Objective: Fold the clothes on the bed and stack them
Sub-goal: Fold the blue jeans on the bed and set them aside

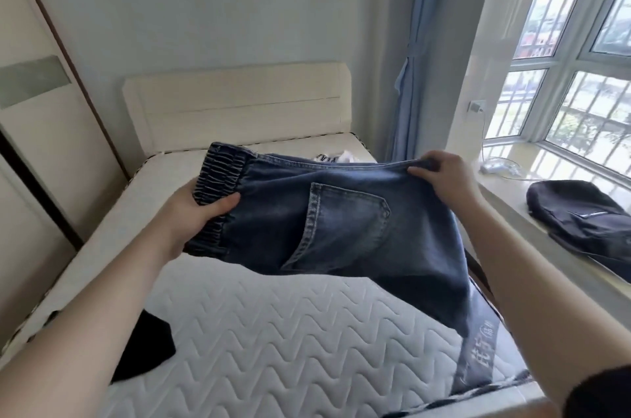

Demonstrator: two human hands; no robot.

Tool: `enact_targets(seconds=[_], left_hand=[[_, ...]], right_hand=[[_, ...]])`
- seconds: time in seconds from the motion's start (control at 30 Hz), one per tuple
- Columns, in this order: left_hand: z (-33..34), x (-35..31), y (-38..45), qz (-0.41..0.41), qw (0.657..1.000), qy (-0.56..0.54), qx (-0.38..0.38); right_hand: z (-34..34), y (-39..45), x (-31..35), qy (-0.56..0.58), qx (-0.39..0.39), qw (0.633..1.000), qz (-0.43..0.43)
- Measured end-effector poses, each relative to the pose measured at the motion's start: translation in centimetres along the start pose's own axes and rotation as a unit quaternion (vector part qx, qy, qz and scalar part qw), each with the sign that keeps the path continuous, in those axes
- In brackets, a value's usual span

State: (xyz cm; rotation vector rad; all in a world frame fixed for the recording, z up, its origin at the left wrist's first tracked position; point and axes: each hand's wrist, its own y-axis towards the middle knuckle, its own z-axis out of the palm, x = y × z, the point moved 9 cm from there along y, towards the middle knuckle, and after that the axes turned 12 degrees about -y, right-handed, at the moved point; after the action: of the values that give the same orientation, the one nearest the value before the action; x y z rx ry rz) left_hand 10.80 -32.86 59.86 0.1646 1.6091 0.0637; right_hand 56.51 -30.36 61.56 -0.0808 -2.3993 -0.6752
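**Jeans held up over mattress, fold not yet started**

Nearest: black garment (145,347) lying on the quilted mattress (290,332) at the near left, close to the left edge. Printed label strip at the near right corner of the mattress.

Mid: blue jeans (327,229) held in the air above the mattress, back pocket facing up, elastic waistband to the left, legs drooping down to the right near the bed's right edge. Left hand (194,223) gripping the waistband, thumb on top, fingers curled under. Right hand (444,175) pinching the far upper edge of the denim, fingers curled over it.

Step, judged: spreading or lining up the jeans ahead of the first fold. Next move likely needs laying them flat on the bare quilted middle, legs together, then folding across. No folded stack visible anywhere yet.

Room: open mattress under and in front of the jeans. Wardrobe tight on the left side; windowsill (505,212) just beside the right edge, so hanging legs could drag off that side.

Far: black-and-white patterned cloth (333,157) peeking behind the jeans toward the headboard (239,107), mostly hidden. Dark bag (580,216) on the windowsill, apart from the bed.
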Motion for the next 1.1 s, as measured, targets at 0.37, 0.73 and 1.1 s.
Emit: enact_targets(seconds=[0.37,0.73,1.1], left_hand=[[-0.1,12.7,-4.1,-0.098,0.992,0.072,-0.042],[-5.1,21.6,-7.2,-0.202,0.966,0.075,-0.145],[-11.3,29.5,-17.1,-0.284,0.925,0.036,-0.249]], right_hand=[[16.8,-7.7,-11.0,-0.037,0.182,0.978,0.091],[30.1,-7.9,-10.9,0.020,0.343,0.939,0.030],[41.3,-12.3,-5.8,0.085,0.406,0.909,0.039]])
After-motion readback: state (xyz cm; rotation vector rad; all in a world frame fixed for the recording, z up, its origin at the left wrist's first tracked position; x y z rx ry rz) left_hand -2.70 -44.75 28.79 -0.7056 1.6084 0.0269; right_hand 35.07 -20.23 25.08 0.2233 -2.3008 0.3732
